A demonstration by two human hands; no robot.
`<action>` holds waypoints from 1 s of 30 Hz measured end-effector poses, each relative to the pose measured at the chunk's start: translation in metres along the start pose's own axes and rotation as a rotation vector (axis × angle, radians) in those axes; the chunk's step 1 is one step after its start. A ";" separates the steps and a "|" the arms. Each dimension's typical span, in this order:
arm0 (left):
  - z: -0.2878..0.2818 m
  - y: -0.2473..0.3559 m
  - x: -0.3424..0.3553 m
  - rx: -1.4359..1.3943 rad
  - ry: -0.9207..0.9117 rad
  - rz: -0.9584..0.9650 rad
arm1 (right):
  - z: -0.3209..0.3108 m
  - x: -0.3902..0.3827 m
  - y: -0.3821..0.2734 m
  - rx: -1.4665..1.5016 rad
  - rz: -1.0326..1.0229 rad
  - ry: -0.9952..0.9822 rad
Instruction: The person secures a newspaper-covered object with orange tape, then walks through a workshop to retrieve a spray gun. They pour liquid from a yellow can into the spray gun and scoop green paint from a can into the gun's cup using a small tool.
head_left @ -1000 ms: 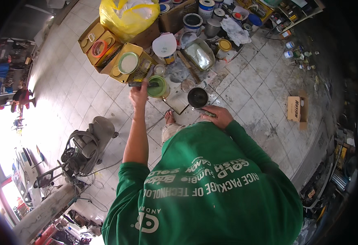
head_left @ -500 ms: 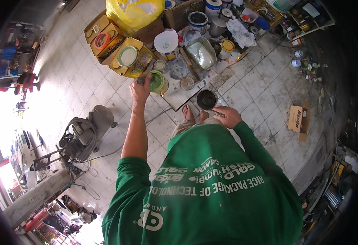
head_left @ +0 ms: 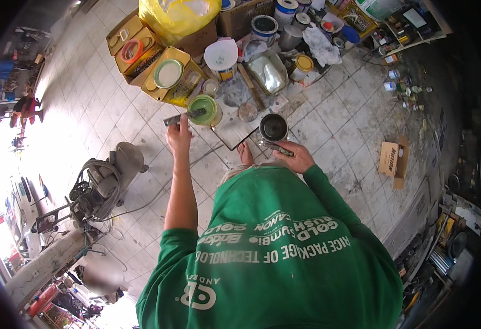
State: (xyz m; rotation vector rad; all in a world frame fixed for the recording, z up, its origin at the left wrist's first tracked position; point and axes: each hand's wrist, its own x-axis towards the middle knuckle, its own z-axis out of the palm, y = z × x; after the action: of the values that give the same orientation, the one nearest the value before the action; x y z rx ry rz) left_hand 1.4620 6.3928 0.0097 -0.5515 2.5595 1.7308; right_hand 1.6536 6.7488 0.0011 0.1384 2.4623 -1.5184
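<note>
My left hand [head_left: 180,136] is closed round a dark, flat tool [head_left: 174,118], a brush or a spatula; I cannot tell which. Its wide end reaches over the open green-lined can [head_left: 211,112], which stands on a board on the floor. Nearer to me, on the right, my right hand [head_left: 298,157] grips the handle of what looks like a spray gun [head_left: 277,148]. On top of it sits an open, dark round cup [head_left: 274,128]. A small round lid or dish [head_left: 247,112] lies between the can and the cup, next to a wooden-handled tool [head_left: 251,86].
Square yellow tins [head_left: 177,90], a white bucket [head_left: 221,55], a yellow bag [head_left: 177,22] and a clear-lined tray [head_left: 268,74] crowd the far side. An air compressor [head_left: 100,178] with hoses stands left. A carton [head_left: 391,160] and several small jars [head_left: 394,86] are on the right.
My left hand has come down and left, drawing the tool outward so that more of it shows. The right hand has moved slightly left with the cup. The view has shifted a little.
</note>
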 end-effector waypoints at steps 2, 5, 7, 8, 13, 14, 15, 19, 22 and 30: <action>-0.016 -0.046 -0.005 0.246 0.052 0.059 | 0.003 0.018 0.005 -0.061 -0.083 0.016; 0.002 -0.025 -0.047 0.241 -0.050 0.253 | 0.002 0.023 -0.002 -0.178 -0.119 0.022; 0.017 -0.003 -0.051 0.362 -0.085 0.406 | -0.001 0.023 -0.008 -0.178 -0.103 0.015; 0.026 0.002 -0.047 0.415 -0.093 0.480 | -0.003 0.025 -0.010 -0.174 -0.100 0.003; 0.062 -0.006 -0.006 0.301 0.063 0.544 | -0.021 0.027 -0.021 -0.156 -0.137 -0.122; 0.065 -0.006 -0.001 0.301 0.051 0.496 | -0.025 0.027 -0.023 -0.159 -0.151 -0.143; 0.066 -0.007 0.003 0.301 0.040 0.448 | -0.030 0.029 -0.024 -0.144 -0.117 -0.165; 0.052 0.001 0.007 0.308 -0.050 0.458 | -0.034 0.033 -0.038 -0.108 -0.024 -0.224; 0.030 0.037 -0.009 0.383 -0.120 0.584 | -0.030 0.040 -0.015 -0.163 -0.093 -0.192; -0.044 0.160 -0.049 0.691 -0.532 0.661 | 0.010 0.092 -0.026 -0.251 -0.298 -0.264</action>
State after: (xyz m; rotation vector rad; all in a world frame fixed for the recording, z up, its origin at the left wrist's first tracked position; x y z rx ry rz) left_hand 1.4703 6.4195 0.1802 0.7305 2.7697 0.7368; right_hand 1.5608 6.7238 -0.0047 -0.4627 2.5055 -1.2167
